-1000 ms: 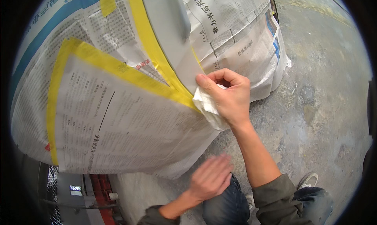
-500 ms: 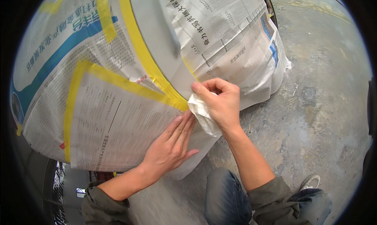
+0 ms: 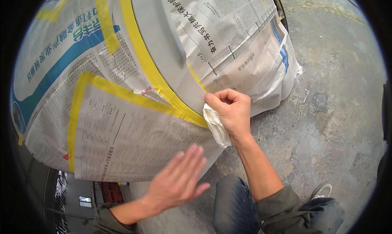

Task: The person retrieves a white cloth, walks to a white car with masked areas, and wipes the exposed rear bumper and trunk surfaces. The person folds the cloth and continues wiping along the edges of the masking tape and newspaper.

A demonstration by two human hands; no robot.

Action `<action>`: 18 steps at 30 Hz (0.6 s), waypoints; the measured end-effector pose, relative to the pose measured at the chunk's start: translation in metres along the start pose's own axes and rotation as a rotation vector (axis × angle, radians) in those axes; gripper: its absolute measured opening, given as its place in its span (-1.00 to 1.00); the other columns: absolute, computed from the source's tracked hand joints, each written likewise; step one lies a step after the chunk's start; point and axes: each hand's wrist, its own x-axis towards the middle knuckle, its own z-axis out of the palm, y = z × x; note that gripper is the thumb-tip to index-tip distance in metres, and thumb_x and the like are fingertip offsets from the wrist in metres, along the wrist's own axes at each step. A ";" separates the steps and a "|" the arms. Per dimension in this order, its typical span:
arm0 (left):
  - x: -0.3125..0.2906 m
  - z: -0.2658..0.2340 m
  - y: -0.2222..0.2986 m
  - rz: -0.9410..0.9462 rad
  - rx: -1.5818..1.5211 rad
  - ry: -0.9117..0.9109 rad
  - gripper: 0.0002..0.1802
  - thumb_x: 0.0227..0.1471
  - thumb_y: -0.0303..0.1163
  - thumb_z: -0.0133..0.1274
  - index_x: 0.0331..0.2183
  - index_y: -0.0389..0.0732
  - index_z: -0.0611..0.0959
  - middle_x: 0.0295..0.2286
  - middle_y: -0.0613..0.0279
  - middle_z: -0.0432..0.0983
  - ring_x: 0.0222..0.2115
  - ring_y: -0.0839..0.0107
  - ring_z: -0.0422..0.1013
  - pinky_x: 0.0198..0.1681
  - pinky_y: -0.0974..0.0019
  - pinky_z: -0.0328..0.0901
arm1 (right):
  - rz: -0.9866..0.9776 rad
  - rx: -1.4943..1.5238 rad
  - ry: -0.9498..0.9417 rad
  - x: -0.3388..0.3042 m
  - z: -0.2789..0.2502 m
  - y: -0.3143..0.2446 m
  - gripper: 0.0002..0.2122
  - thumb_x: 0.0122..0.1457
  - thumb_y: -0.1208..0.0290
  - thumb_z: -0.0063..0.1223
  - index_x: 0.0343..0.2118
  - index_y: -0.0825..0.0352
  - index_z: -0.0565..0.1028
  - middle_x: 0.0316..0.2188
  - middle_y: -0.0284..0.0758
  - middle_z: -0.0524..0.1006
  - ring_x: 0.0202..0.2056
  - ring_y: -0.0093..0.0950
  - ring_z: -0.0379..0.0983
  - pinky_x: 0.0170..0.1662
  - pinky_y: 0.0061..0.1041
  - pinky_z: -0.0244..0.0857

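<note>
Hands apart, we seem mid-step along a taped edge.
Our right hand grips a crumpled white paper-like wad, smooth grey panel above, flat yellow tape beside; our left hand, fingers extended, contact unclear. Next calls for steady pinching.

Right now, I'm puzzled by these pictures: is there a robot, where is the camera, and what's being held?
There's no robot, just a person working bare-handed. The view comes from a wide fisheye camera on the person's head, looking down, so straight edges bend. The right hand holds a crumpled white wad, paper or cloth, I can't tell, by the lower end of a smooth grey panel. The left hand, open and blurred, is before the newspaper sheets that cover much of the curved shape, with yellow tape along some edges.
</note>
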 end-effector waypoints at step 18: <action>-0.027 0.217 0.184 -0.352 -0.968 0.062 -0.52 0.20 -0.17 0.08 0.13 -0.07 0.58 0.25 0.10 0.31 0.34 0.09 0.10 0.39 -0.10 -0.01 | -0.227 -0.039 0.024 -0.003 0.012 -0.012 -0.84 0.13 0.48 0.35 -0.35 0.46 0.60 -0.46 -0.39 0.63 -0.44 -0.67 0.49 -0.31 -0.61 0.38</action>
